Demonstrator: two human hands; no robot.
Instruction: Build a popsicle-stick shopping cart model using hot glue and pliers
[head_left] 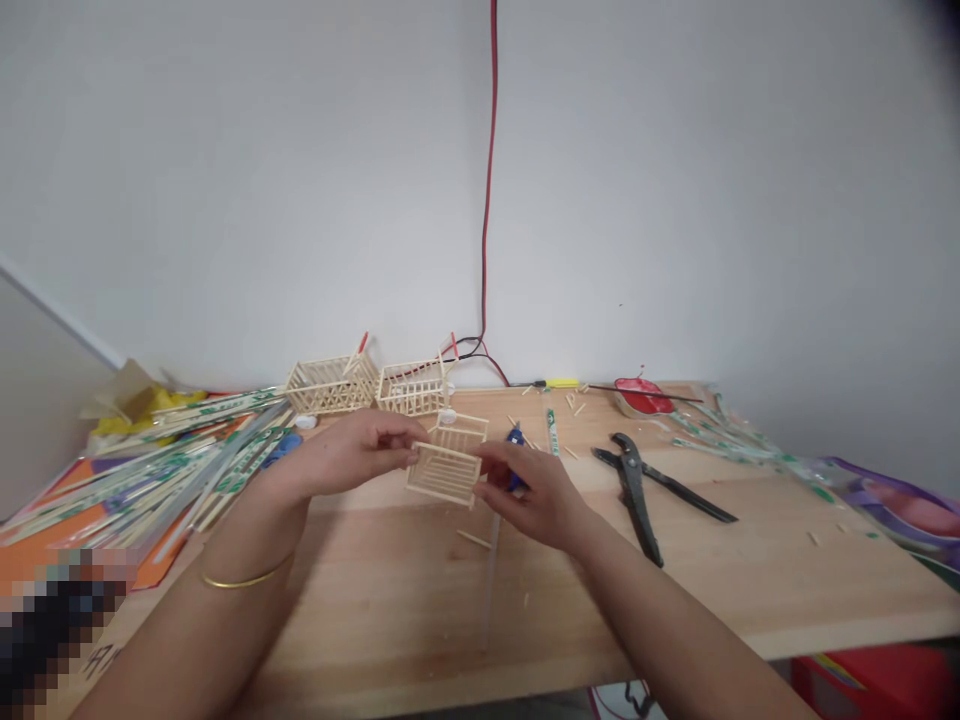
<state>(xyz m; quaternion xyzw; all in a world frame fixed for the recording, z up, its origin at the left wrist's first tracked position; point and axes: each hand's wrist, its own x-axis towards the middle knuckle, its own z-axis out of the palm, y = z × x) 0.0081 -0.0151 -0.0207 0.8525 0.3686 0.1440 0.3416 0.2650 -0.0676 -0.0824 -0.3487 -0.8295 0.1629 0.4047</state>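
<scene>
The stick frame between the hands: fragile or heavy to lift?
Probably very light: the frame is only thin sticks with open gaps. Likely fragile if squeezed; the left hand and right hand hold it by its edges. Its flat sides should not roll.

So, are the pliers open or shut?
Open: the pliers lie on the table with their handles spread apart.

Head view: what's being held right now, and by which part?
A small stick basket, held above the table: the left hand pinches its left edge, the right hand its right edge.
</scene>
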